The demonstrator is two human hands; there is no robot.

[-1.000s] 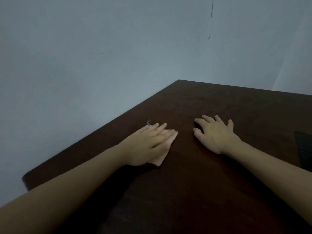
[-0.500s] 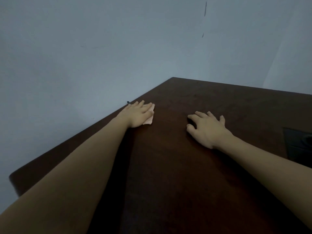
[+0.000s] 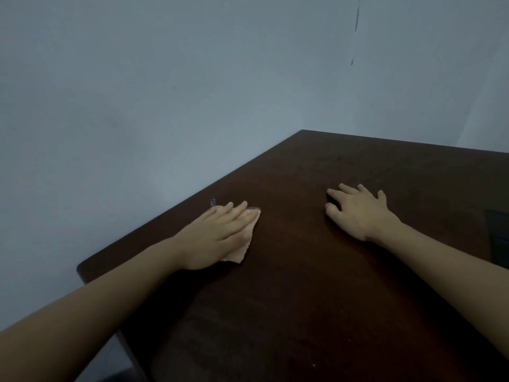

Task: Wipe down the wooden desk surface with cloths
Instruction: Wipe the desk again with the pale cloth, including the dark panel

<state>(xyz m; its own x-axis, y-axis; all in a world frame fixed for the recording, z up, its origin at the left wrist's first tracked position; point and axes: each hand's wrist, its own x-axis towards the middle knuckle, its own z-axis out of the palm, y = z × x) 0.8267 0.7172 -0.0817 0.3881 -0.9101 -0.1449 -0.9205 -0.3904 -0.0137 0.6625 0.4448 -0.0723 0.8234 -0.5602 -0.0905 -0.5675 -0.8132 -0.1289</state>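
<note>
While the left hand (image 3: 220,235) lies flat with straight fingers on a pale pink cloth (image 3: 246,238) near the left edge of the dark wooden desk (image 3: 303,299), the right hand (image 3: 358,213) rests on the desk, fingers spread, holding nothing.

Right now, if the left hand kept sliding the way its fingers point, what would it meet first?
Nothing on the desk seems to block it. The left hand, pressing the pink cloth, points toward the far left edge; beyond lies the blue-grey wall, probably first, though depth is unclear.
</note>
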